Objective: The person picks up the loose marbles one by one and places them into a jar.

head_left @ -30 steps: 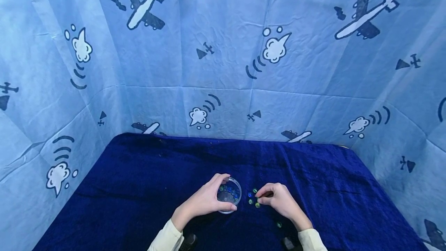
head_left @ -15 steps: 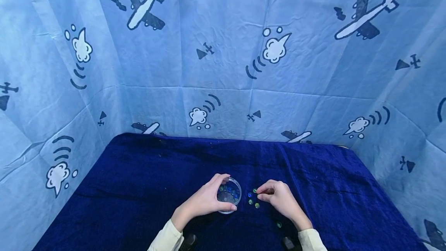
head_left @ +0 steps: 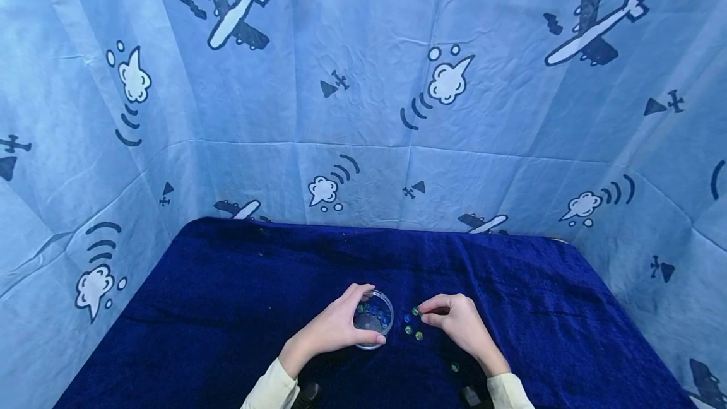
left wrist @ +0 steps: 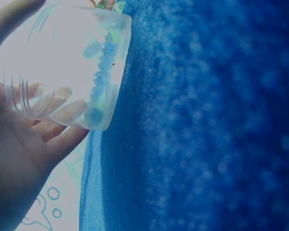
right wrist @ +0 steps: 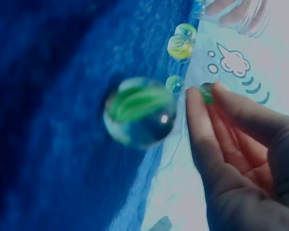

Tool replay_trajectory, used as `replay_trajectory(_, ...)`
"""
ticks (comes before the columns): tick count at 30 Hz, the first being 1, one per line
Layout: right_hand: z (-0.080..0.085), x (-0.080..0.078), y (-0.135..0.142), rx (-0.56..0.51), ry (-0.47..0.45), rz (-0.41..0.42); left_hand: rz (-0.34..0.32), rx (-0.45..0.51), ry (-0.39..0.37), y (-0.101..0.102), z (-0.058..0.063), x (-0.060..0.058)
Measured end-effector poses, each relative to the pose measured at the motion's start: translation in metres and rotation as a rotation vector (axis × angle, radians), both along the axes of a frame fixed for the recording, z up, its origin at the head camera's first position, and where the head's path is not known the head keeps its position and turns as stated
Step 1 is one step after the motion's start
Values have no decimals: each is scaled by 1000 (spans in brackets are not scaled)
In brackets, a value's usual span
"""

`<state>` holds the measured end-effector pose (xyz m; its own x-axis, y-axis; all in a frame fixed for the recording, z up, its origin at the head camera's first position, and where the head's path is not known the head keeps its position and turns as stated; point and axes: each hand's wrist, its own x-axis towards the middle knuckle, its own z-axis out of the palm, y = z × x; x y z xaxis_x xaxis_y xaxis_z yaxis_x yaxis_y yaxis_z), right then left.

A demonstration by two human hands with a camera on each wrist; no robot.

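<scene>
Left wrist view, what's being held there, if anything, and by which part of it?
A clear plastic jar, gripped around its side wall by the left hand.

Room behind jar (left wrist: pixel 70 55); 4 marbles (head_left: pixel 408 329) beside, obstructing.

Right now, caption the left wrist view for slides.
Left fingers holding clear, round plastic jar of blue and green glass marbles.

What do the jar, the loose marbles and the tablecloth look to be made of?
Jar: probably plastic, possibly glass, smooth and clear; its wall is see-through.
Loose marbles: likely glass, polished; coloured swirls show inside and one has a bright highlight.
Tablecloth: seemingly velvet, soft-napped; it has uneven sheen.
</scene>
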<state>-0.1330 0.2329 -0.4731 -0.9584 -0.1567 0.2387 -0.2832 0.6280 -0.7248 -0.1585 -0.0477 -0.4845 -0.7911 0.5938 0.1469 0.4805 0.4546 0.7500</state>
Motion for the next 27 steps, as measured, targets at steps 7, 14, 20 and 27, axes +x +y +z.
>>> replay_trajectory(7, 8, 2, -7, -34, -4, -17, -1, -5, 2, 0, 0, 0)
replay_trajectory(14, 21, 7, -21, -131, -9, -34, -1, -7, 9, 0, -1, -1)
replay_trajectory(20, 27, 12, -32, -222, -14, -49, -3, -3, 12, 0, -1, -1)
replay_trajectory(27, 29, 13, -43, -311, -10, -40, -2, 0, 6, 0, 0, -1)
